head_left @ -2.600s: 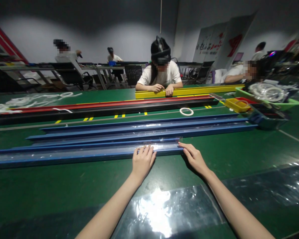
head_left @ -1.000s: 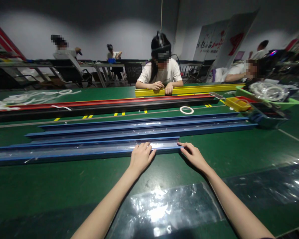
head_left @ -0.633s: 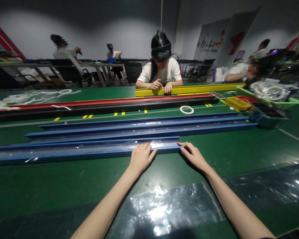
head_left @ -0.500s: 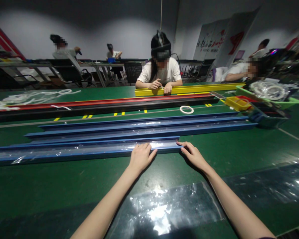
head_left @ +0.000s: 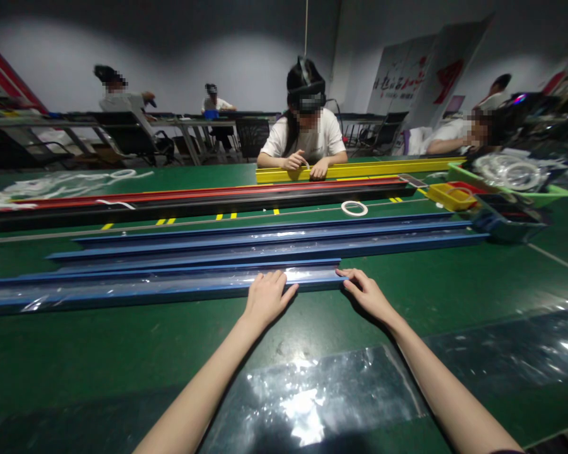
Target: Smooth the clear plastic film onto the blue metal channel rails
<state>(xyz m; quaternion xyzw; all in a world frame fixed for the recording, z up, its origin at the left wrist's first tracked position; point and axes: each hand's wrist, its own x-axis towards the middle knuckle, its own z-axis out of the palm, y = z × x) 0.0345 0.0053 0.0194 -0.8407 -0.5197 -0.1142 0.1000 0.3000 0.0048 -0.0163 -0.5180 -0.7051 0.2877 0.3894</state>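
Note:
A long blue channel strip lies nearest to me on the green table, with shiny clear film along its inside. My left hand is bent over its front rim near the right end, fingers inside and thumb along the outer side. At the very end of the strip, my right hand pinches the front corner between thumb and fingers. Two more blue channel strips lie parallel just behind. The fingertips of my left hand are partly hidden inside the channel.
Clear plastic sheets cover the table's near side. Behind the blue strips lie a white ring and black and red strips. Bins stand at right. Across the table, a co-worker handles a yellow strip.
My hands and the blue strips look unchanged. Across the table, the co-worker's hand on the yellow strip has shifted very slightly.

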